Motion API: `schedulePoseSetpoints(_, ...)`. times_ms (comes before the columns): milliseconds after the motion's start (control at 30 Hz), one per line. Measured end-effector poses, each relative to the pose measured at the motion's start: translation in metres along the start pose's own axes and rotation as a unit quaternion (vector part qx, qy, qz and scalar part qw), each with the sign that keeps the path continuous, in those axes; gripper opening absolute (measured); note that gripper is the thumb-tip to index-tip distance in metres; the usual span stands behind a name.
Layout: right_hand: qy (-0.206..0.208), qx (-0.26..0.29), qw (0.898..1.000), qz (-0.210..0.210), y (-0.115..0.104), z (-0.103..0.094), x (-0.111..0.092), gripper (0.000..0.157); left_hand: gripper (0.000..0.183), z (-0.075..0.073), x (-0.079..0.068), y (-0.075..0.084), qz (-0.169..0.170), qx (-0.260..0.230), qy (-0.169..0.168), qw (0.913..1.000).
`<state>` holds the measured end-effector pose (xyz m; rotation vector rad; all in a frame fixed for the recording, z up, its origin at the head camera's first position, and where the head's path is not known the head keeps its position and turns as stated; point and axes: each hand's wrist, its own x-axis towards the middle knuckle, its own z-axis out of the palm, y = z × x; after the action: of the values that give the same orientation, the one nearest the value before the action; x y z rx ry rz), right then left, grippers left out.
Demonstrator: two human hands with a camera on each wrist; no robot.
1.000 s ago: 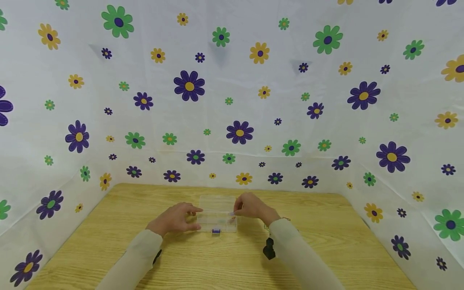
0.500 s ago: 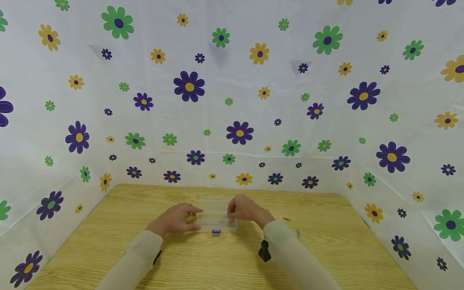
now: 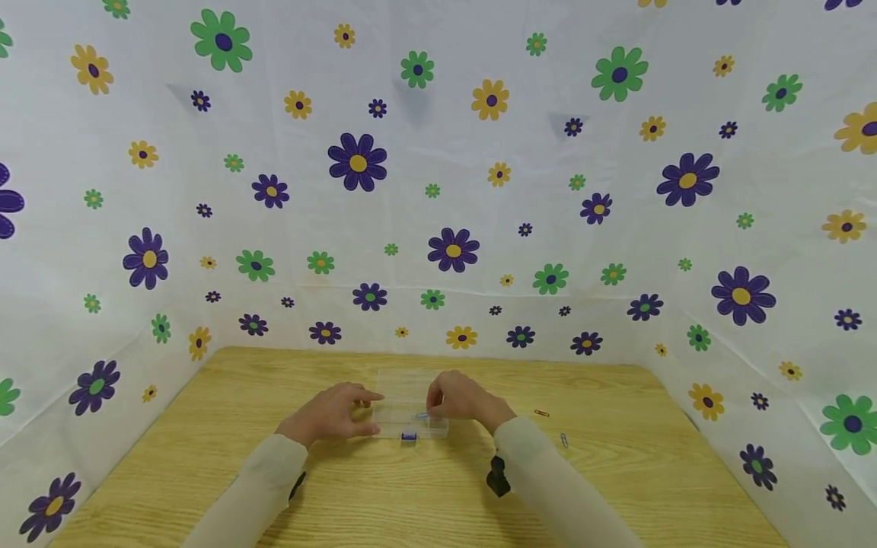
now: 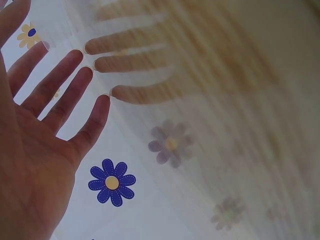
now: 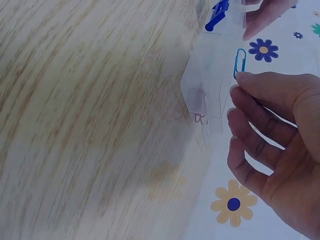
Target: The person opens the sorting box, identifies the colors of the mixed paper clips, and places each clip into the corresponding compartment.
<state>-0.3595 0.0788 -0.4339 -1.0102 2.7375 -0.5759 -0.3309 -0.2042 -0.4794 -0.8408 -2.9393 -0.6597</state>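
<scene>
A clear plastic compartment box [image 3: 400,428] lies on the table with its lid [image 3: 407,380] folded back and a blue latch [image 3: 409,437] at its front. My right hand [image 3: 462,397] pinches a blue paper clip [image 5: 240,61] between thumb and index finger, over the right part of the box. The other fingers curve loosely below it in the right wrist view. My left hand [image 3: 334,413] is at the box's left side, thumb near the front corner and index finger at the back. Its fingers look straight in the left wrist view [image 4: 55,100].
To the right of the box, a red-orange paper clip [image 3: 542,413] and a pale bluish paper clip [image 3: 564,441] lie on the wooden table [image 3: 384,502]. White flower-print cloth [image 3: 411,198] stands behind the table and along both sides.
My right hand has shifted a little left over the box with the paper clip. Its sleeve uncovers the two paper clips on the table. My left hand keeps its place.
</scene>
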Motion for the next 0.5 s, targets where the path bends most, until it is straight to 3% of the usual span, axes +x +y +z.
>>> schedulePoseSetpoints(500,0.008,-0.018,1.0,-0.007,0.0043,-0.0079,-0.0078,0.008,0.068,-0.0008,-0.0004,-0.0006,0.017,0.001,0.001,0.9999)
